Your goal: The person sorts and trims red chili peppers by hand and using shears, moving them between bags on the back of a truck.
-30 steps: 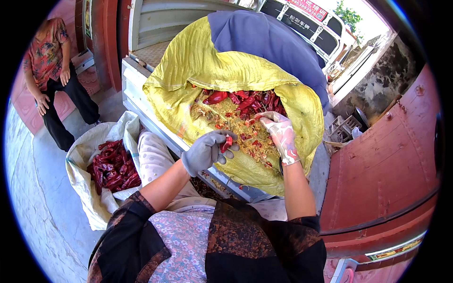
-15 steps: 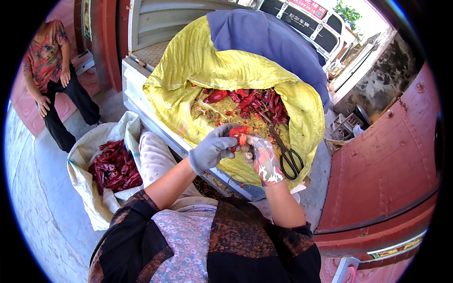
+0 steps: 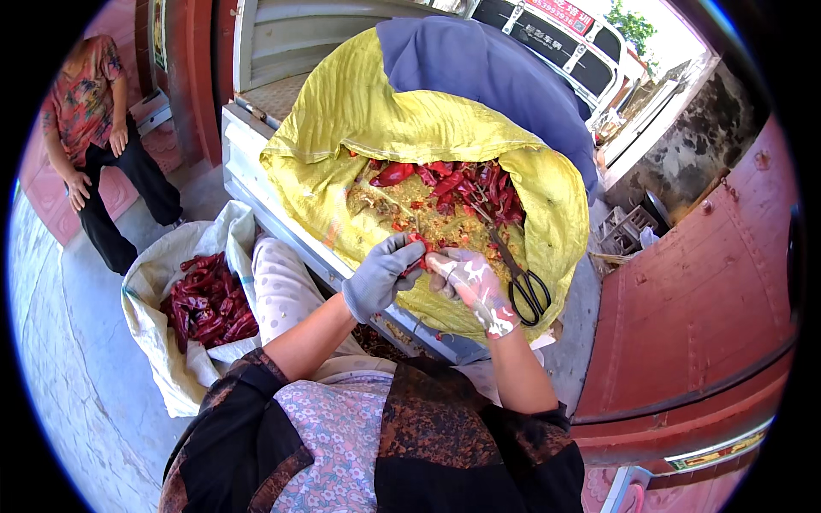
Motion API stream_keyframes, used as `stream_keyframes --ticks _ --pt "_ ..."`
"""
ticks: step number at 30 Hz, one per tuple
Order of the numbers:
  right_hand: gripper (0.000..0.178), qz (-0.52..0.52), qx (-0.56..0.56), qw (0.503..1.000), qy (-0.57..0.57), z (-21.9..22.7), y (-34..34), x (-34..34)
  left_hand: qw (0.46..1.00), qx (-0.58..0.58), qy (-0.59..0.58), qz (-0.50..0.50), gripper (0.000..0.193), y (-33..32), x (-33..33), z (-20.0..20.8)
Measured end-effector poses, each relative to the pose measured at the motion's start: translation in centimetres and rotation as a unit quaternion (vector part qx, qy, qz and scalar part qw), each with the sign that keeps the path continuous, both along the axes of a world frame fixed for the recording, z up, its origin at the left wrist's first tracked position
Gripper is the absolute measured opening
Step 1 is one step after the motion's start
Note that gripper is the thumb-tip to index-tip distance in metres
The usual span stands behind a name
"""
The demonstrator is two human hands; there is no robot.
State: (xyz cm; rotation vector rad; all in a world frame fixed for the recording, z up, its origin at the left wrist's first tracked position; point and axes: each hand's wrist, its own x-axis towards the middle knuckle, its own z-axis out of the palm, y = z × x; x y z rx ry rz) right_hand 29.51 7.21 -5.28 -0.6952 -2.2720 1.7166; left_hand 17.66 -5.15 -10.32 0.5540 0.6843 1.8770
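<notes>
A red dried chili [image 3: 416, 242] is pinched in my left hand [image 3: 381, 272], which wears a grey glove. My right hand [image 3: 475, 287], in a pink and white patterned glove, meets it from the right with fingertips pressed together at the chili's end; whether they grip it is partly hidden. Beneath both hands spreads an open yellow woven sack [image 3: 325, 128] strewn with pale seeds. Red dried chilies [image 3: 479, 190] are heaped toward its far side. Black-handled scissors [image 3: 528, 295] lie on the sack just right of my right hand.
At my left a white sack [image 3: 145, 299] holds more dark red chilies [image 3: 208, 303]. The yellow sack rests on a metal truck bed [image 3: 248, 158], with blue cloth [image 3: 487, 73] behind. A seated person [image 3: 94, 128] is at far left. A red metal door [image 3: 684, 291] stands at right.
My right hand has drawn slightly right and down, turning more palm-down. The chili now shows less between my hands, and my left hand has shifted only a little.
</notes>
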Motion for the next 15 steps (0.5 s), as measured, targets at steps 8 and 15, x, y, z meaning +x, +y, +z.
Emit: stream_keyframes --ticks 8,15 --pt "0.044 -0.118 0.499 0.846 -0.146 1.0 6.0 -6.3 0.996 -0.072 0.015 0.043 0.017 -1.0 -0.1 1.0" --pt "0.032 -0.118 0.579 0.8 -0.108 -1.4 8.5 -7.0 1.0 -0.002 -0.013 0.018 0.027 -1.6 -1.5 0.9"
